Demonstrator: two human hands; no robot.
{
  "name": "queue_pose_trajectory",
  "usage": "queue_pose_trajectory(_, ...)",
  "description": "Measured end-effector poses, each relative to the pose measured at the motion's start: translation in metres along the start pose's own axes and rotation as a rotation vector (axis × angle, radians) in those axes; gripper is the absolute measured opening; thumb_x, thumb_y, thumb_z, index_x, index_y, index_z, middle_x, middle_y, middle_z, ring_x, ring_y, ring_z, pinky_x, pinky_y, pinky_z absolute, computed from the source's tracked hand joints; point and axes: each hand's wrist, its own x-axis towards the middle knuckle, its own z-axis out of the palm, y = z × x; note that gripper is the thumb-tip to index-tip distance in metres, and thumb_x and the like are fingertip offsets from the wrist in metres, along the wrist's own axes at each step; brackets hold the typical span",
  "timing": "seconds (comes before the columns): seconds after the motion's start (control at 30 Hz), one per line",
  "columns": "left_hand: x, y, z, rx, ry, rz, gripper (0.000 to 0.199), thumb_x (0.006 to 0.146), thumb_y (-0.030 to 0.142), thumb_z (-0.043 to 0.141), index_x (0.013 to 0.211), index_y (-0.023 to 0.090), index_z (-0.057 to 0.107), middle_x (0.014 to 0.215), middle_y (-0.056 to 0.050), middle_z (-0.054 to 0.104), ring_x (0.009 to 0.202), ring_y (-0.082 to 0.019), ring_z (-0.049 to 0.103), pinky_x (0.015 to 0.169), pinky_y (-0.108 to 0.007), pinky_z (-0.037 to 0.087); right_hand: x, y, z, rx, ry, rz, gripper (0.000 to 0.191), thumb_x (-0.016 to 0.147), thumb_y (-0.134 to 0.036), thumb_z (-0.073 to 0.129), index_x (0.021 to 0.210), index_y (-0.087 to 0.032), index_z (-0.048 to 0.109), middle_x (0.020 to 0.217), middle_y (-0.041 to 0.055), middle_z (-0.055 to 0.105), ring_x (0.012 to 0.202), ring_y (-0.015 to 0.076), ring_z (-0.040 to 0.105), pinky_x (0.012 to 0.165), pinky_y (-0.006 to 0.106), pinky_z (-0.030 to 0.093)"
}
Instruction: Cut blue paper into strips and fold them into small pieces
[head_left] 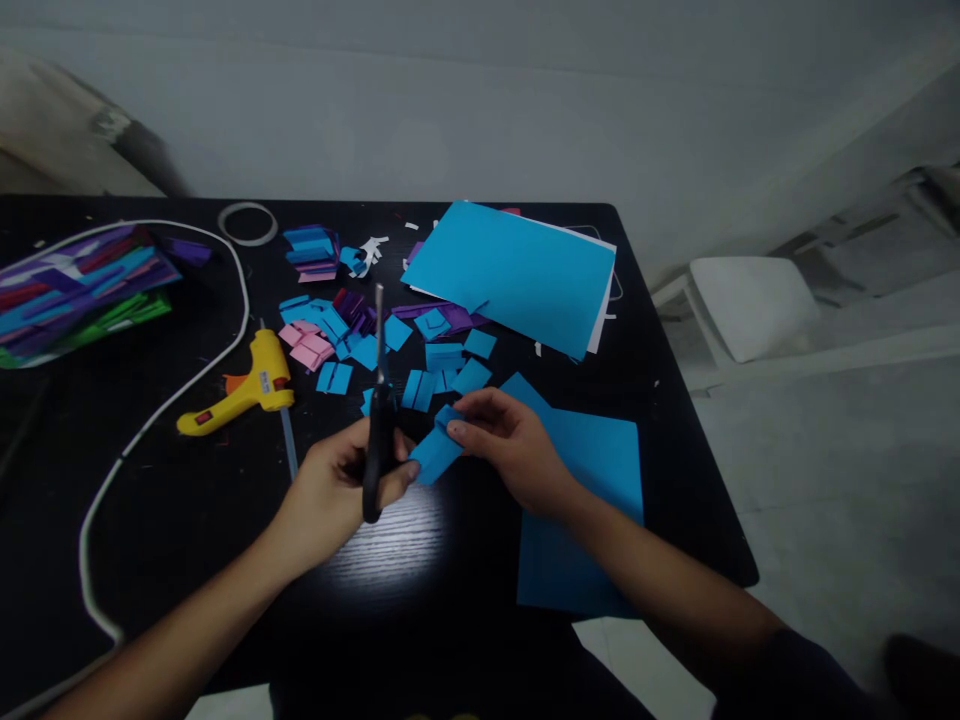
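My left hand (337, 490) is closed round the black handles of a pair of scissors (379, 430), whose blades point away from me. Its thumb and a finger also pinch the lower end of a blue paper strip (437, 452). At the strip's upper end, which looks folded over, my right hand (514, 440) grips with thumb and fingertips. Just beyond both hands lie several small blue paper pieces (444, 356), some of them creased. Under my right forearm is a blue sheet of paper (585, 560), partly covered by the arm.
A yellow glue gun (251, 385) lies at left near a white cable (142, 440). Behind are pink pieces (309, 345), a roll of tape (247, 223), stacked blue sheets (517, 275) and a bag of coloured strips (82, 290). A white stool (754, 305) stands right of the black table (697, 480).
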Motion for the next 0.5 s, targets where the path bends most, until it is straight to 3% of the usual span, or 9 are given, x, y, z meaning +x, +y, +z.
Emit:
queue_pose_trajectory(0.17, 0.007, -0.005, -0.015, 0.063, 0.138, 0.000, 0.023, 0.078, 0.039, 0.078, 0.085, 0.020, 0.066, 0.079, 0.000, 0.069, 0.069, -0.016, 0.063, 0.062, -0.025, 0.053, -0.001, -0.003, -0.003, -0.041, -0.138, 0.010, 0.040, 0.080, -0.030, 0.087, 0.117, -0.028, 0.074, 0.100, -0.0002, 0.071, 0.091, 0.0170, 0.072, 0.080, 0.034, 0.066)
queue_pose_trajectory(0.3, 0.012, -0.003, -0.022, 0.083, 0.173, -0.010, 0.024, 0.078, 0.042, 0.078, 0.086, 0.021, 0.068, 0.081, 0.000, 0.071, 0.073, -0.019, 0.066, 0.065, -0.028, 0.055, -0.001, -0.002, -0.005, -0.020, -0.257, 0.082, 0.034, 0.078, -0.028, 0.088, 0.110, -0.025, 0.077, 0.095, 0.0001, 0.073, 0.088, 0.0174, 0.073, 0.080, 0.037, 0.068)
queue_pose_trajectory(0.4, 0.012, 0.000, -0.025, 0.158, 0.219, 0.010, 0.026, 0.080, 0.046, 0.077, 0.085, 0.022, 0.068, 0.074, 0.002, 0.067, 0.067, -0.017, 0.062, 0.060, -0.027, 0.052, 0.002, -0.001, -0.007, 0.008, -0.187, 0.075, 0.032, 0.073, -0.028, 0.092, 0.102, -0.023, 0.077, 0.098, 0.0006, 0.075, 0.090, 0.0185, 0.075, 0.082, 0.039, 0.068)
queue_pose_trajectory(0.5, 0.010, -0.001, -0.032, 0.260, 0.220, 0.047, 0.029, 0.082, 0.050, 0.074, 0.080, 0.022, 0.066, 0.066, 0.003, 0.061, 0.059, -0.015, 0.056, 0.054, -0.026, 0.046, 0.008, -0.004, -0.012, 0.058, -0.002, 0.001, 0.034, 0.071, -0.028, 0.094, 0.100, -0.024, 0.076, 0.096, -0.0008, 0.074, 0.091, 0.0174, 0.075, 0.086, 0.040, 0.067)
